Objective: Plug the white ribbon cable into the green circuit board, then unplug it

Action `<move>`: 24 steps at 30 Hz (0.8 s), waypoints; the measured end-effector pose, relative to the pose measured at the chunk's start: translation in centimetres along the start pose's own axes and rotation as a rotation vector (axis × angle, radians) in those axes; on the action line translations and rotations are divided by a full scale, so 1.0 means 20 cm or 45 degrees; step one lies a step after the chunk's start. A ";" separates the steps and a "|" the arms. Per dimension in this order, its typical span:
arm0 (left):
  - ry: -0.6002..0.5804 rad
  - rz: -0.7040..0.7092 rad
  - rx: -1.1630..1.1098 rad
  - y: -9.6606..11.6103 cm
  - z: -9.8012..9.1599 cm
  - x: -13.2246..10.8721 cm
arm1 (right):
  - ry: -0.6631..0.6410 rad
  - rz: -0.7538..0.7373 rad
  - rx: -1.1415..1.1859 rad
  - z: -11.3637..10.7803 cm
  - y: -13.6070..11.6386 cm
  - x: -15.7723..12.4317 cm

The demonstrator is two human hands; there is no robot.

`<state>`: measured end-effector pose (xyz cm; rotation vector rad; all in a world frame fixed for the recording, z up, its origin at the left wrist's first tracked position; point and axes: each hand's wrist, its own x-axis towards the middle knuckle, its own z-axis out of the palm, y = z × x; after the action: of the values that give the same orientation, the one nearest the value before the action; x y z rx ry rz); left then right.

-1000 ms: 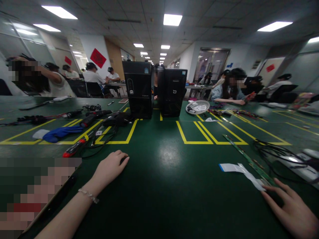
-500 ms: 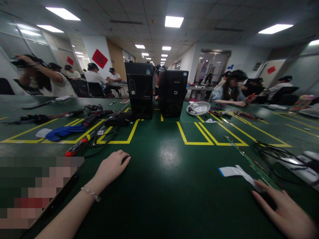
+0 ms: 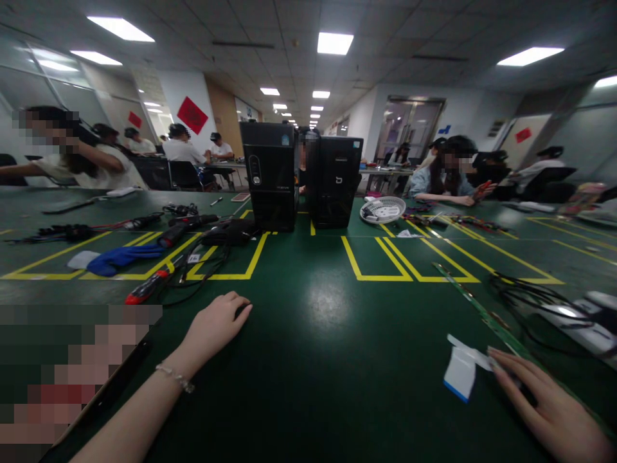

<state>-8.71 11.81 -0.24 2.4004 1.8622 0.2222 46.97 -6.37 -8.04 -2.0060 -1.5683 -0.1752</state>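
Green tabletop (image 3: 332, 386) with yellow tape lines (image 3: 383, 278) fills the lower part of the view, and a wide stretch of its surface lies between the two hands, going forward to the tape. Left hand (image 3: 218, 325) rests on this surface, its fingers loosely bent and thumb standing apart. Right hand (image 3: 547, 395) is near the right edge, with thumb and index finger pinching one end of a white ribbon cable (image 3: 461, 373). This cable is bent on the table to the left of the fingers, and its blue tip points toward the person. Just beside the right hand runs a long green circuit board (image 3: 494, 325), partly hidden behind the hand. Left forearm is cut by the lower edge, white power strip (image 3: 573, 316) by the right edge, and a pixelated block (image 3: 67, 373) covers the lower left corner. Black cables (image 3: 523, 302) overlap, so I cannot count them. Farther back I count two black computer towers (image 3: 270, 177), partly hiding one seated person (image 3: 303, 177), one white basket (image 3: 384, 211), one blue glove (image 3: 125, 258) and one red screwdriver (image 3: 147, 287).
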 end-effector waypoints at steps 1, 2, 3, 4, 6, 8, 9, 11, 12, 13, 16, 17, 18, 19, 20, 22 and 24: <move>-0.001 -0.001 -0.001 0.00 0.00 0.00 | -0.026 0.003 0.022 0.01 0.02 0.00; -0.003 -0.004 -0.003 0.00 0.00 0.00 | -0.047 -0.002 0.051 0.02 0.03 -0.01; -0.005 -0.007 -0.004 0.00 0.00 0.00 | -0.059 -0.017 0.075 0.02 0.05 -0.01; -0.007 -0.011 -0.006 0.00 0.00 0.00 | -0.054 -0.037 0.085 0.03 0.06 -0.01; -0.011 -0.015 -0.009 0.00 0.00 0.00 | -0.036 -0.088 0.081 0.03 0.07 -0.02; -0.015 -0.013 -0.011 0.00 0.00 0.00 | -0.018 -0.122 0.059 0.02 0.07 -0.01; -0.017 -0.011 -0.012 0.00 0.00 0.00 | -0.015 -0.129 0.048 0.01 0.07 -0.01; -0.020 -0.008 -0.012 0.01 -0.01 0.00 | -0.017 -0.121 0.023 0.00 0.06 -0.01; -0.021 -0.007 -0.012 0.01 -0.01 0.00 | -0.023 -0.117 0.008 0.00 0.05 0.00; -0.022 -0.007 -0.011 0.02 -0.02 0.00 | -0.032 -0.116 -0.005 0.00 0.04 0.00; -0.021 -0.007 -0.009 0.02 -0.02 -0.01 | -0.102 -0.120 -0.018 0.00 0.03 0.00; -0.022 -0.008 -0.009 0.03 -0.02 -0.01 | -0.131 -0.118 -0.009 0.00 0.03 0.00; -0.023 -0.010 -0.009 0.02 -0.02 -0.01 | -0.155 -0.115 0.005 0.00 0.04 0.00; -0.025 -0.012 -0.009 0.02 -0.02 -0.01 | -0.173 -0.115 0.023 0.01 0.04 0.00; -0.026 -0.014 -0.008 0.02 -0.02 -0.01 | -0.183 -0.121 0.045 0.01 0.05 0.00; -0.026 -0.015 -0.005 0.02 -0.02 -0.01 | -0.201 -0.163 0.089 0.02 0.07 -0.01; -0.019 -0.013 0.001 0.02 -0.01 0.00 | -0.234 -0.222 0.115 0.01 0.06 -0.01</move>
<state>-8.44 11.64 0.00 2.3856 1.8681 0.2018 47.96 -6.61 -8.79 -1.8595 -1.8335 0.0140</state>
